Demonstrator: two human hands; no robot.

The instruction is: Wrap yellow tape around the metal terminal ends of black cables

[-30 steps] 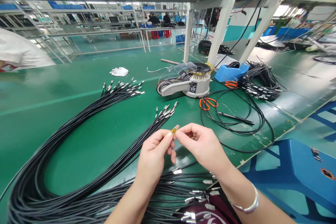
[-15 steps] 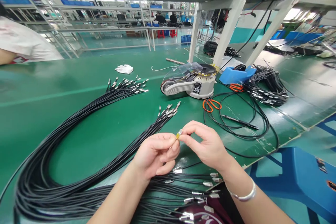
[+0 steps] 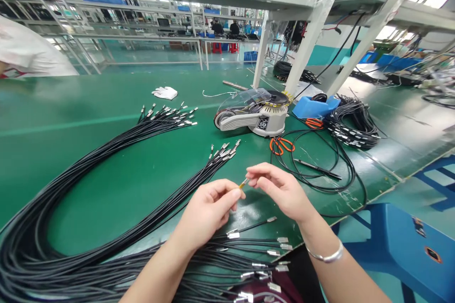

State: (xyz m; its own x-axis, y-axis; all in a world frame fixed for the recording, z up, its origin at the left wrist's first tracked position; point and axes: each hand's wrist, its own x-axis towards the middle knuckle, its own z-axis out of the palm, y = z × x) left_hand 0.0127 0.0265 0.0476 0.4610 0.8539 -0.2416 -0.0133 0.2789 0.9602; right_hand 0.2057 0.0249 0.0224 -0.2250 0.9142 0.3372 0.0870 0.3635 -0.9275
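My left hand (image 3: 212, 208) is closed in a pinch on a cable end with a small metal connector (image 3: 245, 182). Yellow tape is wrapped just behind the connector, and the cable behind it is hidden by the hand. My right hand (image 3: 279, 188) is open at the connector's tip, thumb apart from the curled fingers; whether a fingertip touches the metal I cannot tell. Below the hands lie several black cables with silver connectors (image 3: 273, 252). A long looped bundle of black cables (image 3: 117, 144) curves across the green table to the left.
A grey tape dispenser (image 3: 266, 120) stands ahead on the table. Orange-handled scissors (image 3: 282, 146), a black pen (image 3: 318, 169), loose black cable and a coiled bundle (image 3: 355, 123) lie right. A white glove (image 3: 164, 93) lies farther back. A blue stool (image 3: 408, 241) stands beside the table.
My right thumb has come away from the connector and that hand's grip has loosened. My left hand has turned over, knuckles up, still pinching the cable end. The view has shifted slightly.
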